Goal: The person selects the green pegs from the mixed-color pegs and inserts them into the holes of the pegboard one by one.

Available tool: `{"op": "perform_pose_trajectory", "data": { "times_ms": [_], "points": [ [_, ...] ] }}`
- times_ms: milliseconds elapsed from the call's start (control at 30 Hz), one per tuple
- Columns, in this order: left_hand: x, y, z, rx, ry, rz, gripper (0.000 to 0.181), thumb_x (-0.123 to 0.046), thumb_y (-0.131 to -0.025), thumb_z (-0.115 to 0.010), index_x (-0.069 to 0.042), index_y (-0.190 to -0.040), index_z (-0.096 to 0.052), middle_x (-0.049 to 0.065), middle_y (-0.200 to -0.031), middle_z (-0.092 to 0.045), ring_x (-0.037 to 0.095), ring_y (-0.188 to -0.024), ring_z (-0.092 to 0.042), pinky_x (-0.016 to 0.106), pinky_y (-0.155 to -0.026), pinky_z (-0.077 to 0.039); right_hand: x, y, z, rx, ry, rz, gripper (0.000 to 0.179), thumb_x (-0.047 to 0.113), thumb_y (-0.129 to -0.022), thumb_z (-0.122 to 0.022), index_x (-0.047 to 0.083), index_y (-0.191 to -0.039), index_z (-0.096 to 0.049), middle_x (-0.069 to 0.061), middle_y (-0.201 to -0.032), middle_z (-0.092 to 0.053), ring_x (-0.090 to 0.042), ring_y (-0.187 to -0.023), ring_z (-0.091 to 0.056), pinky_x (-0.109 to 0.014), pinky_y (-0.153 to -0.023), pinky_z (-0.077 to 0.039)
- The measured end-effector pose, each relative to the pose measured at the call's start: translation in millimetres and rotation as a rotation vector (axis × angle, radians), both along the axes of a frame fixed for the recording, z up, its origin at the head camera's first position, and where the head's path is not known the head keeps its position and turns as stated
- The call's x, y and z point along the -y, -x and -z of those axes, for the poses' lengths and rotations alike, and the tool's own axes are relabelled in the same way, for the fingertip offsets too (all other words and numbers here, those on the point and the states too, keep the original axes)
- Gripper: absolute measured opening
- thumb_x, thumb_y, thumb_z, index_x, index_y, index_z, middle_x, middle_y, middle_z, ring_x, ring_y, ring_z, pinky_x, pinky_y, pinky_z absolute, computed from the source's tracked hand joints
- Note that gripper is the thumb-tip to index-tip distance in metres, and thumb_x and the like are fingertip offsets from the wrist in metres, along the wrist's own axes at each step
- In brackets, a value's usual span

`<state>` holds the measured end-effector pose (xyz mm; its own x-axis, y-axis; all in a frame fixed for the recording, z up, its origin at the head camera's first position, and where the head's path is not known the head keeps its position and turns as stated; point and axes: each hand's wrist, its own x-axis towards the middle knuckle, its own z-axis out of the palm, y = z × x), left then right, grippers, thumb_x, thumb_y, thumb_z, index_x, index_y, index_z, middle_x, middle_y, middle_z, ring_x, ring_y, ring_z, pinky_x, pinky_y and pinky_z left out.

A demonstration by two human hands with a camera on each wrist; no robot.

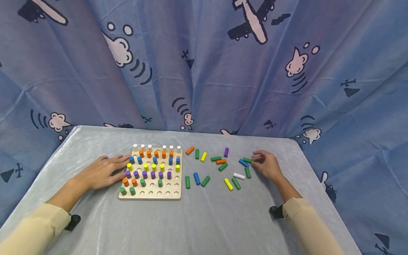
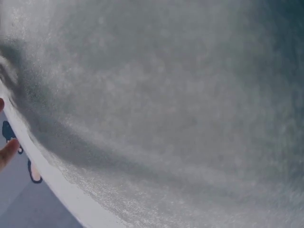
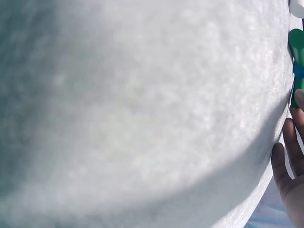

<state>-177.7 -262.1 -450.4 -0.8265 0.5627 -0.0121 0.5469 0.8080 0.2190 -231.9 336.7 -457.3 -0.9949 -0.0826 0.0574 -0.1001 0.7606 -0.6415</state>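
1. Head view: even, diffuse light; sharp; soft faint shadows under the hands; wide-angle bending at the edges.
2. Left wrist view: tablecloth (image 2: 166, 104) fills the frame, blurred, with a dark shadow band.
3. Right wrist view: cloth overexposed, out of focus.

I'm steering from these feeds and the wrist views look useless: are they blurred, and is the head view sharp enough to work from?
Head view: evenly lit and sharp, pegboard and loose pegs distinct, edges bowed by the wide lens. Left wrist view: almost all soft, out-of-focus grey tablecloth, a fingertip at the left edge. Right wrist view: likewise blurred cloth, only fingers and a green peg at the right edge.
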Motion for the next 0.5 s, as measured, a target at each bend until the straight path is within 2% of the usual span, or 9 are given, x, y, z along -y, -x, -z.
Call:
{"op": "perform_pose_trajectory", "data": {
  "times_ms": [100, 233, 500],
  "points": [
    [-0.1, -0.2, -2.0, -0.007, 0.0, 0.008, 0.059, -0.043, -0.101, -0.052, -0.003, -0.144, -0.051, 0.013, -0.155, -0.041, 0.043, -0.137, -0.043, 0.071, -0.102, -0.033, 0.3, -1.6, -1.8, -0.005, 0.008, 0.02, 0.038, -0.005, -0.086, -0.071, -0.008, -0.123, -0.061, -0.023, -0.103, -0.072, -0.035, -0.095, -0.069, -0.035, -0.076, -0.056],
    [-1.0, -0.1, -3.3, -0.011, -0.003, 0.015, 0.059, -0.043, -0.101, -0.053, -0.002, -0.143, -0.052, 0.014, -0.154, -0.042, 0.044, -0.136, -0.044, 0.071, -0.101, -0.034, 1.2, -4.4, -5.6, -0.02, 0.048, 0.036, 0.043, -0.006, -0.085, -0.071, -0.009, -0.127, -0.058, -0.024, -0.103, -0.07, -0.033, -0.093, -0.068, -0.019, -0.067, -0.052],
    [-2.3, 0.1, -0.1, 0.001, -0.007, -0.007, 0.06, -0.043, -0.101, -0.053, -0.003, -0.145, -0.05, 0.014, -0.155, -0.041, 0.043, -0.137, -0.042, 0.068, -0.101, -0.036, 0.6, -8.5, -11.9, -0.032, 0.089, 0.03, 0.048, -0.009, -0.085, -0.07, -0.008, -0.131, -0.055, -0.024, -0.103, -0.068, -0.033, -0.093, -0.067, -0.014, -0.066, -0.05]
  ]
}}
